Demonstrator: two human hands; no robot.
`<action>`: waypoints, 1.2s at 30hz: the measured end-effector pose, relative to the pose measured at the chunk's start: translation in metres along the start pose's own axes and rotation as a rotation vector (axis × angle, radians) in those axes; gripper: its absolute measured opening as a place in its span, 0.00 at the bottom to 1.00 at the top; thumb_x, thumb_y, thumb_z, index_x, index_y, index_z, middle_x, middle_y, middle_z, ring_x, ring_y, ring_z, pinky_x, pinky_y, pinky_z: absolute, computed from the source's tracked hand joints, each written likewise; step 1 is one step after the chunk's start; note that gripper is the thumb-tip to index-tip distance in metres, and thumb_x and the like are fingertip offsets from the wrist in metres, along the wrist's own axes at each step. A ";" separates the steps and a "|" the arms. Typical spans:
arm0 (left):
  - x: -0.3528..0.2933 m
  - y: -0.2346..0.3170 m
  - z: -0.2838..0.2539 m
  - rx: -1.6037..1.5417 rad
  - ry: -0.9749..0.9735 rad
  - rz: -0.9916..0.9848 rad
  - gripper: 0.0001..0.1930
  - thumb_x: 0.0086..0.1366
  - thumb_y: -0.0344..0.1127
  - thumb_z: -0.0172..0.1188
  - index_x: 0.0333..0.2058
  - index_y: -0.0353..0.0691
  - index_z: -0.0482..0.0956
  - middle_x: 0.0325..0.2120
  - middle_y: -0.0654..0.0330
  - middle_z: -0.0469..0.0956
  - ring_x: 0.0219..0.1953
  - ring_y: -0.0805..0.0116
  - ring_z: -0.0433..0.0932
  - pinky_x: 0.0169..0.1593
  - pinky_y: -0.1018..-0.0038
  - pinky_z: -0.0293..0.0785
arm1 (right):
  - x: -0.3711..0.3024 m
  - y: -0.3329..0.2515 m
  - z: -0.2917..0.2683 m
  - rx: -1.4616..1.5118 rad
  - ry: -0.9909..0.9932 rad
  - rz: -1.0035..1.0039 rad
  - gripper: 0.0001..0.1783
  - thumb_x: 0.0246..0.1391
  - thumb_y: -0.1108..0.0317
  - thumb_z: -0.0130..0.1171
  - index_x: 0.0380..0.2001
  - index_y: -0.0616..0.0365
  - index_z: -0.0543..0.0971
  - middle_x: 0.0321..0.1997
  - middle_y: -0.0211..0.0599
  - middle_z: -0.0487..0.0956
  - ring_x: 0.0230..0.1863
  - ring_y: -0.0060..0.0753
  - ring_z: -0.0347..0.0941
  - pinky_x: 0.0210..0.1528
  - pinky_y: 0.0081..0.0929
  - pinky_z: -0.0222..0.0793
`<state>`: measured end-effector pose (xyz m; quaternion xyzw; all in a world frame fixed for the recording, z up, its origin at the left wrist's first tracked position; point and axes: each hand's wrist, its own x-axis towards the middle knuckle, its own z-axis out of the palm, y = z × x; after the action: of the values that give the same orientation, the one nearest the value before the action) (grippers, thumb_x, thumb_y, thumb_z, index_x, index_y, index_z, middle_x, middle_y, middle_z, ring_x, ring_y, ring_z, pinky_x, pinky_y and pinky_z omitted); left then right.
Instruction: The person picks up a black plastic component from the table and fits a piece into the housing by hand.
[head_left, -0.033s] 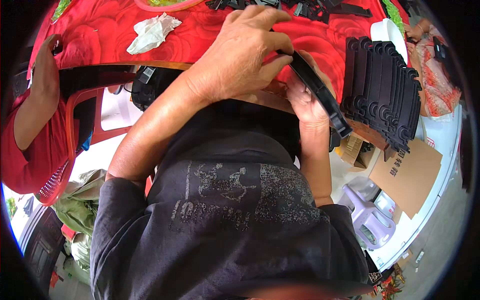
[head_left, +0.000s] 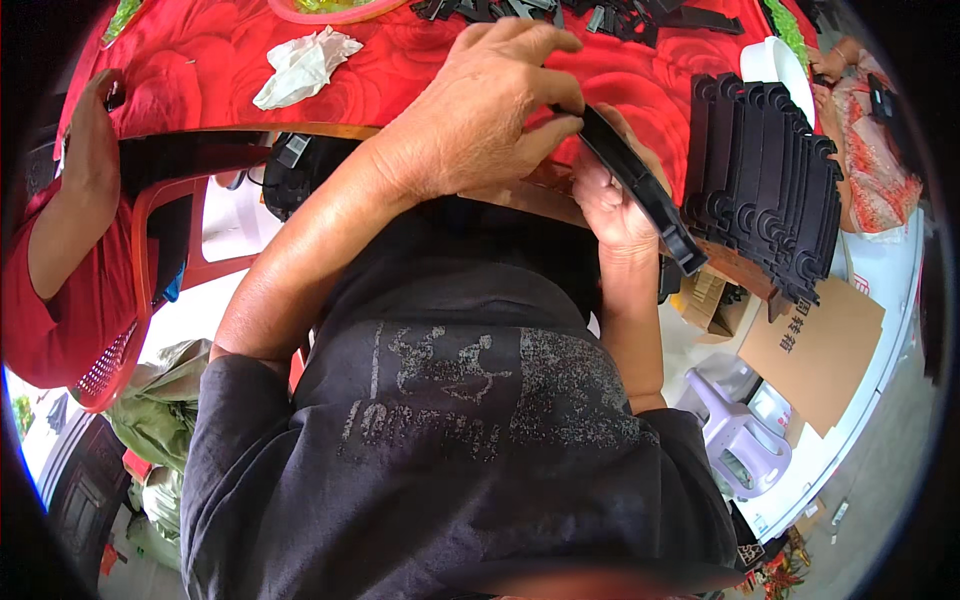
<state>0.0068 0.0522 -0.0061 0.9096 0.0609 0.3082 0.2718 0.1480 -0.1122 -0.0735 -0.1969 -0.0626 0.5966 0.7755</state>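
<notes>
A long, slightly curved black plastic strip is held slantwise above the near edge of the red-covered table. My left hand is at its upper end, thumb and forefinger pinched there while the other fingers reach forward. Whether a small piece sits between those fingertips is hidden. Behind the strip, my right hand supports it with palm turned up, and the strip covers part of its fingers. Just right of that hand, a row of similar black strips lies stacked side by side at the table's edge.
Small black parts lie along the far side of the table. A crumpled white tissue and a pink-rimmed basin are at left. Other people sit at both sides. Below right are a cardboard sheet and a lilac plastic appliance.
My left hand has dipped very slightly at the strip's upper end. The strip and my right hand look the same.
</notes>
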 end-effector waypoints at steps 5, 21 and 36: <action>-0.007 -0.003 0.011 -0.273 -0.237 0.029 0.12 0.54 0.33 0.65 0.37 0.35 0.80 0.44 0.50 0.76 0.46 0.50 0.76 0.50 0.62 0.72 | -0.003 -0.005 0.006 0.049 -0.009 0.103 0.26 0.64 0.61 0.43 0.56 0.73 0.66 0.26 0.47 0.75 0.18 0.24 0.67 0.16 0.13 0.64; -0.038 0.025 0.013 -0.361 -0.059 -0.179 0.13 0.55 0.24 0.64 0.41 0.38 0.80 0.41 0.52 0.74 0.42 0.54 0.78 0.43 0.67 0.75 | -0.010 0.000 0.008 -0.410 -0.184 -0.177 0.48 0.49 0.39 0.63 0.57 0.70 0.62 0.24 0.40 0.76 0.17 0.23 0.65 0.22 0.19 0.62; -0.052 0.046 0.010 -0.516 -0.120 -0.345 0.16 0.62 0.33 0.61 0.47 0.31 0.78 0.57 0.48 0.68 0.59 0.53 0.68 0.61 0.62 0.63 | -0.019 0.002 0.008 -0.586 -0.020 -0.212 0.37 0.42 0.52 0.74 0.47 0.67 0.71 0.16 0.32 0.72 0.12 0.20 0.63 0.14 0.15 0.55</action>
<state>-0.0322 -0.0054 -0.0157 0.8034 0.1180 0.2086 0.5450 0.1376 -0.1280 -0.0644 -0.3985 -0.2598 0.4710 0.7429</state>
